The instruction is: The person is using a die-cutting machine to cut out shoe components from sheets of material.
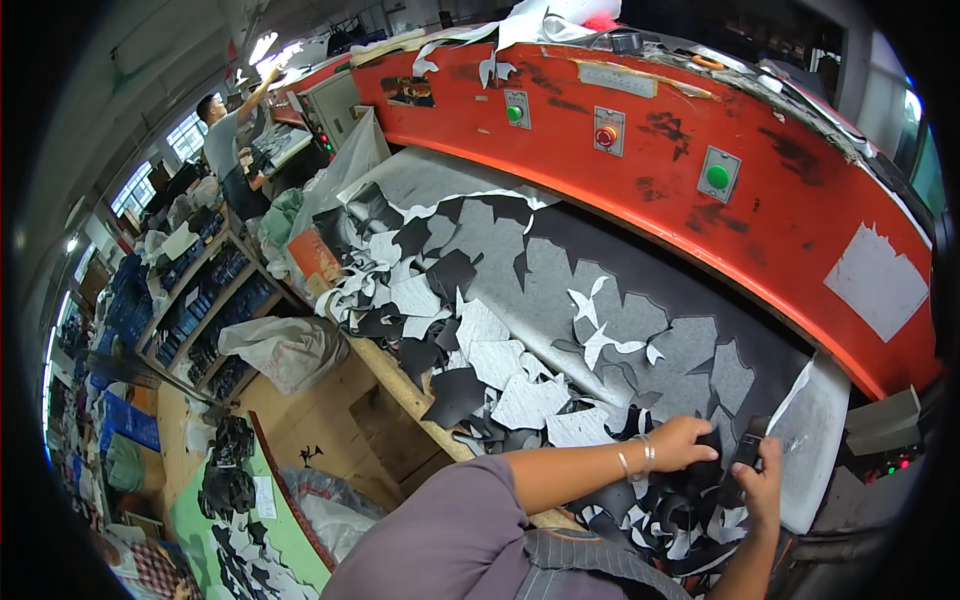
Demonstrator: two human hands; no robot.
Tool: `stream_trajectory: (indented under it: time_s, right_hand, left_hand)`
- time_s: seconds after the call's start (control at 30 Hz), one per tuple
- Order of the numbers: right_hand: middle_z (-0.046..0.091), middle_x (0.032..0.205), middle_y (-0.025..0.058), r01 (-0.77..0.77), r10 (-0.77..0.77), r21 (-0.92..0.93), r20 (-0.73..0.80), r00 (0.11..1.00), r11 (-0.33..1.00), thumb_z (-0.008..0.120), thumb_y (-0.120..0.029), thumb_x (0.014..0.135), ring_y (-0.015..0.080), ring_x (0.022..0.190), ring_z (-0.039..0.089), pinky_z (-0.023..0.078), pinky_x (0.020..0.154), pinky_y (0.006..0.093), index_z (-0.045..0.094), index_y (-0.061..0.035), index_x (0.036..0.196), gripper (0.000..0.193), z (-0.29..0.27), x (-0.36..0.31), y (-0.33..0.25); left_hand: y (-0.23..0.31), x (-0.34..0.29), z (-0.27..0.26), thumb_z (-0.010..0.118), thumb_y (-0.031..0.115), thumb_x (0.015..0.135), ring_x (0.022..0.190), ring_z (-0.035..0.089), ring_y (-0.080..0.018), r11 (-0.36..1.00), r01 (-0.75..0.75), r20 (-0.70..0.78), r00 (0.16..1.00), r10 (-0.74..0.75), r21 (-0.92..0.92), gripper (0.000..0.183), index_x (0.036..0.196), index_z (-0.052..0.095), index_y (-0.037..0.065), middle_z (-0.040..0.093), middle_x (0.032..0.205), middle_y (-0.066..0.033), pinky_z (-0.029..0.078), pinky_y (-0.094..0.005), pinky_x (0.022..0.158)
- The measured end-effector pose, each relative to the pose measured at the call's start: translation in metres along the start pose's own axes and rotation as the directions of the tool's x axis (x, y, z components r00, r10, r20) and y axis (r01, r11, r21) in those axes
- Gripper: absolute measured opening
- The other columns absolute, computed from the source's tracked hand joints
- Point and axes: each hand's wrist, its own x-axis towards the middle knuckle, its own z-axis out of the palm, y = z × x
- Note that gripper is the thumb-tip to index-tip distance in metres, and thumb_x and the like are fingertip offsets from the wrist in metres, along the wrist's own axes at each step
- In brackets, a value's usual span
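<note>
My left hand [684,444], with bracelets on its wrist, is closed at the edge of a dark piece of sheet material [710,438]. To its right, my right hand [762,482] is wrapped round a dark, narrow, upright-edged tool [746,450] that looks like a cutting die. The tool stands on the press bed, beside the pale bare end of the bed [815,440]. Grey sheet material [560,270] with jagged cut-out edges lies across the bed. Black and white offcuts [660,520] are heaped below both hands.
A red press beam [640,200] with green and red buttons spans the far side. Cut pieces [530,400] pile along the near left edge. Further left are a loaded shelf [200,310], plastic bags [285,350] and a green table [290,545]. Another person [225,140] works at the far left.
</note>
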Motion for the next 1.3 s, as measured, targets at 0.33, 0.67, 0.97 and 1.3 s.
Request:
stream_trajectory:
  time_s: [0.33,0.67,0.97,1.3]
  right_hand:
    - [0.055,0.124,0.0134,0.413,-0.258,-0.828,0.334,0.907,0.38,0.058,-0.001,0.064,0.0298,0.129,0.043,0.026,0.11,0.0496,0.067,-0.0021,0.076,0.015,-0.071,0.002,0.054]
    - [0.037,0.134,0.0408,-0.294,0.03,-0.44,-0.516,0.856,0.848,0.079,-0.043,0.067,0.0487,0.125,0.038,0.027,0.105,0.051,0.069,-0.0135,0.104,0.048,0.023,0.005,0.093]
    - [0.067,0.099,0.0223,-0.172,-0.034,-0.318,-0.55,0.835,0.932,0.075,-0.018,0.068,0.0401,0.114,0.054,0.039,0.096,0.0427,0.071,-0.0072,0.077,0.014,0.007,0.025,0.105]
    - [0.057,0.117,0.0316,-0.025,-0.214,-0.444,-0.48,0.851,0.896,0.078,-0.031,0.067,0.0408,0.106,0.057,0.04,0.096,0.0438,0.071,-0.0079,0.083,0.029,0.015,0.149,0.115]
  left_hand:
    - [-0.018,-0.059,-0.152,0.079,0.029,0.074,0.103,0.057,-0.0356,0.767,0.306,-0.204,0.952,-0.229,0.564,0.051,0.112,0.06,0.002,0.06,0.111,-0.0196,0.046,-0.0408,0.09]
    - [-0.03,0.074,-0.084,0.071,0.023,0.079,0.096,0.061,-0.0309,0.903,-0.119,0.101,0.991,0.084,0.413,0.033,0.103,0.064,0.001,0.063,0.105,-0.0146,0.048,-0.0339,0.083]
    - [-0.074,0.108,0.016,0.066,0.023,0.081,0.13,0.041,-0.0334,0.826,-0.248,0.11,0.969,0.223,0.506,0.034,0.109,0.061,0.004,0.052,0.134,-0.017,0.027,-0.0463,0.11]
    - [-0.067,0.108,0.017,0.065,0.021,0.081,0.129,0.044,-0.0321,0.824,-0.251,0.096,0.967,0.235,0.508,0.031,0.108,0.061,0.004,0.054,0.131,-0.016,0.029,-0.0441,0.11]
